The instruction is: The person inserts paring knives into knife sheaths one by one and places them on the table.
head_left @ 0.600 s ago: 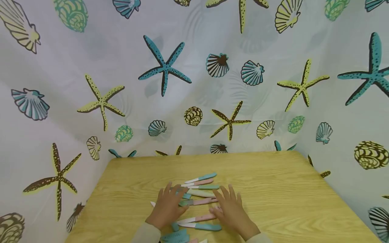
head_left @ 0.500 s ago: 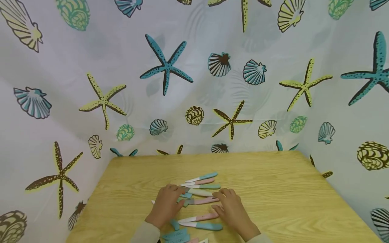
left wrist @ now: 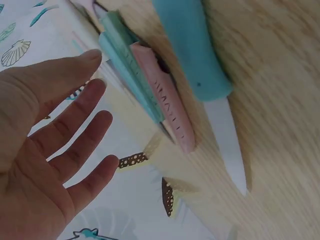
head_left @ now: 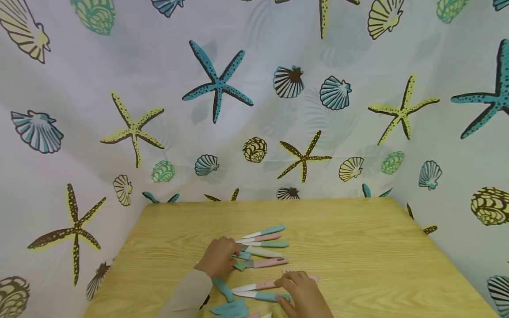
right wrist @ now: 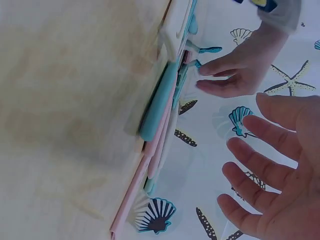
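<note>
In the head view my left hand (head_left: 218, 257) is over the left ends of the knives, by a teal sheath (head_left: 242, 255) and a green sheath (head_left: 240, 265). The left wrist view shows its fingers loosely bent and holding nothing, with a pink sheath (left wrist: 162, 95) and a teal-handled knife (left wrist: 192, 45) beyond. My right hand (head_left: 305, 295) hovers over the handles of a pink knife (head_left: 267, 285) and a blue knife (head_left: 270, 297). Its fingers are spread and relaxed in the right wrist view. A pink piece (head_left: 314, 278) shows partly behind this hand; its kind is hidden.
Several knives lie in a stack farther back, among them a cream-handled knife (head_left: 264, 252) and a green-handled knife (head_left: 274, 244). Blue sheaths (head_left: 230, 309) lie at the near edge of view. A shell-printed cloth (head_left: 254, 110) surrounds the wooden table (head_left: 358, 247).
My right hand has moved back toward me, away from the cream and upper pink knife handles. My left hand has shifted slightly, its fingers drawn together, and more of the blue piece below it shows.
</note>
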### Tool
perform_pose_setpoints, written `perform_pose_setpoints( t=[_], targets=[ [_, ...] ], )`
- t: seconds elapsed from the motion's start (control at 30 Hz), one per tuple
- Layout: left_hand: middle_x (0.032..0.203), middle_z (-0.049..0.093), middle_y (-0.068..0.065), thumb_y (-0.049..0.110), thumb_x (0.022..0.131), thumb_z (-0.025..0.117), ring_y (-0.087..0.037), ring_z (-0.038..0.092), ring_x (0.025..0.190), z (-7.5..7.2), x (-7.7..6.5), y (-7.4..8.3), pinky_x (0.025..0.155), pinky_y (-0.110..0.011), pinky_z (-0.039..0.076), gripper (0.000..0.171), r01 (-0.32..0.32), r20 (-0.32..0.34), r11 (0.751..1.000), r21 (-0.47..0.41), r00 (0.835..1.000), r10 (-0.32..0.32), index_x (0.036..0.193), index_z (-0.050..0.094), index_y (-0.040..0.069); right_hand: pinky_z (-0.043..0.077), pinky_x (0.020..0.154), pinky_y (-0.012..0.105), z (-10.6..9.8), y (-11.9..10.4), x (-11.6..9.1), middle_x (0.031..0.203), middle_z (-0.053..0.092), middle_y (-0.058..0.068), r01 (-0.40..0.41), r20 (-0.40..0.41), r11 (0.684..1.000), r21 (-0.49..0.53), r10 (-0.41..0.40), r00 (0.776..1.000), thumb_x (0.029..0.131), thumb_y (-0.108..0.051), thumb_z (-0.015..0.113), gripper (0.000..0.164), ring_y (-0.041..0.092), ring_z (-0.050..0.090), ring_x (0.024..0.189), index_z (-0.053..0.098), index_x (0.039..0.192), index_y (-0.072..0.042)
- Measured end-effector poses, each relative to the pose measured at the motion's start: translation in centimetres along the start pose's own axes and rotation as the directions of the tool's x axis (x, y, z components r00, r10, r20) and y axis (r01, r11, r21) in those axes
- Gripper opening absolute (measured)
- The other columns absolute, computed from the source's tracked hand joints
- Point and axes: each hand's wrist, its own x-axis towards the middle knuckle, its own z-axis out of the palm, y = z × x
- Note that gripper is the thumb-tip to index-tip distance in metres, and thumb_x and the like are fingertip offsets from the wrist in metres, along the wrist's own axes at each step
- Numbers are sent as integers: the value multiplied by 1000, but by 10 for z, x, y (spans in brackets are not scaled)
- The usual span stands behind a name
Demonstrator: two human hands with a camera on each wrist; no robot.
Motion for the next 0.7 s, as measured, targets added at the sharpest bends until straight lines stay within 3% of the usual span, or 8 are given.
perform_pose_setpoints(
  t=[0.2, 0.3, 0.37, 0.53, 0.7],
  targets=[
    [87, 72, 3, 8, 72, 83, -16, 63, 78, 14, 5, -2, 70, -36, 54, 18, 3, 50, 998, -56, 999, -1, 88, 77, 14, 48, 61, 28, 5, 2, -19, 95, 62, -5, 39, -72, 998, 40, -36, 997, 82, -29, 75, 18, 18, 57, 85, 69, 96, -19],
    [85, 72, 3, 7, 71, 83, -14, 62, 76, 16, 3, -2, 68, -35, 53, 18, -6, 54, 997, -71, 999, 9, 86, 77, 14, 44, 57, 24, 10, 1, -26, 93, 62, -5, 49, -137, 995, 89, -37, 990, 78, -23, 78, 20, 16, 57, 82, 68, 95, -20],
    [82, 71, 5, 8, 69, 85, -12, 61, 73, 18, 2, -3, 66, -33, 53, 17, -27, 49, 998, -65, 998, 30, 82, 77, 15, 43, 57, 23, 12, 2, -30, 94, 63, -4, 64, -155, 991, 120, -45, 987, 82, -28, 75, 20, 15, 58, 81, 66, 98, -20],
    [81, 70, 7, 12, 65, 88, -8, 62, 73, 22, 1, -5, 68, -28, 54, 19, -68, 35, 996, -60, 997, 70, 80, 77, 16, 45, 57, 22, 14, 8, -34, 94, 63, -2, 95, -158, 986, 137, -73, 985, 88, -45, 65, 27, 14, 58, 81, 65, 100, -21],
    [81, 71, 8, 16, 66, 88, -7, 61, 75, 23, 2, -6, 72, -29, 54, 18, -91, 15, 994, -56, 996, 92, 81, 77, 17, 47, 59, 22, 14, 10, -34, 91, 63, -4, 94, -171, 991, 99, -76, 982, 86, -46, 67, 27, 13, 58, 81, 67, 96, -21]
  ],
)
